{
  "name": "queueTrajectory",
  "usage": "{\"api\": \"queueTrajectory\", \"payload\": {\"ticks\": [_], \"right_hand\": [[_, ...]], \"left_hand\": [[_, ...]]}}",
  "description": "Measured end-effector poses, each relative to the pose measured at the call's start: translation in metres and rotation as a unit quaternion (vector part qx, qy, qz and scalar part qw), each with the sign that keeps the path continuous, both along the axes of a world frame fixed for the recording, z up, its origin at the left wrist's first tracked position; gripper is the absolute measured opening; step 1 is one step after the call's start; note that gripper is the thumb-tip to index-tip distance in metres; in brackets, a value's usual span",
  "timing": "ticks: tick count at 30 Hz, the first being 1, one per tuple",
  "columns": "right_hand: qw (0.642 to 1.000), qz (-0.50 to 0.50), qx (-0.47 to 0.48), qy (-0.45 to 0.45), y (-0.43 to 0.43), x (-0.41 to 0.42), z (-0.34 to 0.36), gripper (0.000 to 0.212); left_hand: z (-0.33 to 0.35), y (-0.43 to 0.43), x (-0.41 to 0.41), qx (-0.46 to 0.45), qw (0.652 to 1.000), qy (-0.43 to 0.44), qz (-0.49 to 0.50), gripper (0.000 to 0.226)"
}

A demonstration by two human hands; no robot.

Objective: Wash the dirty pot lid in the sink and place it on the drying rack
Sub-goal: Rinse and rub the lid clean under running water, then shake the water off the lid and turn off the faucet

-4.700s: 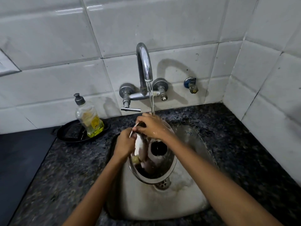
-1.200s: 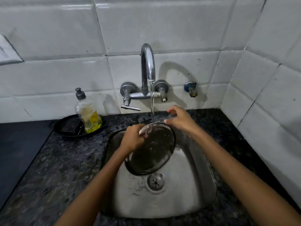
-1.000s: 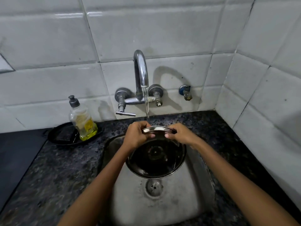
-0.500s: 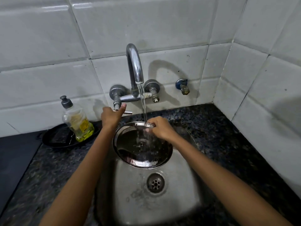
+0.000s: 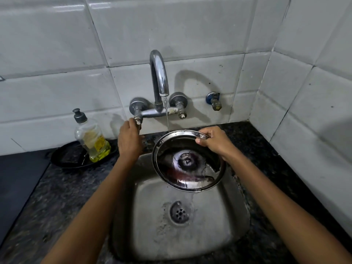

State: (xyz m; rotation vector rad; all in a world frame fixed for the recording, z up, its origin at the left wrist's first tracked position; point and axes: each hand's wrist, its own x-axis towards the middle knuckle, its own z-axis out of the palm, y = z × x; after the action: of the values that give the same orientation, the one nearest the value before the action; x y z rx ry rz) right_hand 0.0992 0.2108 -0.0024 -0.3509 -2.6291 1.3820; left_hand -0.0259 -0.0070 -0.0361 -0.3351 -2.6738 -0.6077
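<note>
A round steel pot lid hangs tilted over the steel sink, its shiny inner side facing me. My right hand grips its upper right rim. My left hand is closed around the lever handle under the left valve of the wall tap. A thin stream of water falls from the spout to the lid's far edge. Water runs off the lid's lower edge into the basin. No drying rack is in view.
A dish soap bottle with yellow liquid stands on a black round tray left of the sink. Dark speckled stone counter surrounds the basin. White tiled walls close the back and right. A small angle valve sticks out of the wall.
My left hand has closed on the tap lever and the stream has thinned. My right hand has lifted and tilted the lid to the right, out from under the main flow.
</note>
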Motion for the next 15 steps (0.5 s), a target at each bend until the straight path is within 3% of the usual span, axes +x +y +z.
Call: {"api": "queueTrajectory", "payload": {"ticks": [3,5,7,9,11,12,15], "right_hand": [[0.999,0.036,0.02,-0.001,-0.006,0.009,0.009,0.019],[0.998,0.06,0.022,0.01,-0.012,0.014,0.016,0.008],[0.996,0.077,0.028,0.02,-0.02,0.021,0.026,0.017],[0.995,0.085,0.041,0.032,-0.025,0.025,0.036,0.036],[0.994,0.09,0.037,0.048,-0.031,0.029,0.048,0.025],[0.993,0.091,0.034,0.061,-0.034,0.032,0.055,0.013],[0.991,0.084,0.039,0.099,-0.042,0.035,0.078,0.022]], "left_hand": [[0.002,-0.005,0.029,0.178,0.981,-0.076,-0.031,0.055],[0.012,-0.008,0.05,0.251,0.947,-0.148,-0.134,0.038],[0.029,-0.013,0.066,0.285,0.903,-0.208,-0.244,0.019],[0.049,-0.019,0.074,0.296,0.876,-0.228,-0.306,0.017],[0.069,-0.025,0.085,0.281,0.864,-0.237,-0.344,0.011],[0.079,-0.026,0.092,0.255,0.866,-0.236,-0.359,0.008],[0.098,-0.024,0.1,0.184,0.908,-0.165,-0.338,0.014]]}}
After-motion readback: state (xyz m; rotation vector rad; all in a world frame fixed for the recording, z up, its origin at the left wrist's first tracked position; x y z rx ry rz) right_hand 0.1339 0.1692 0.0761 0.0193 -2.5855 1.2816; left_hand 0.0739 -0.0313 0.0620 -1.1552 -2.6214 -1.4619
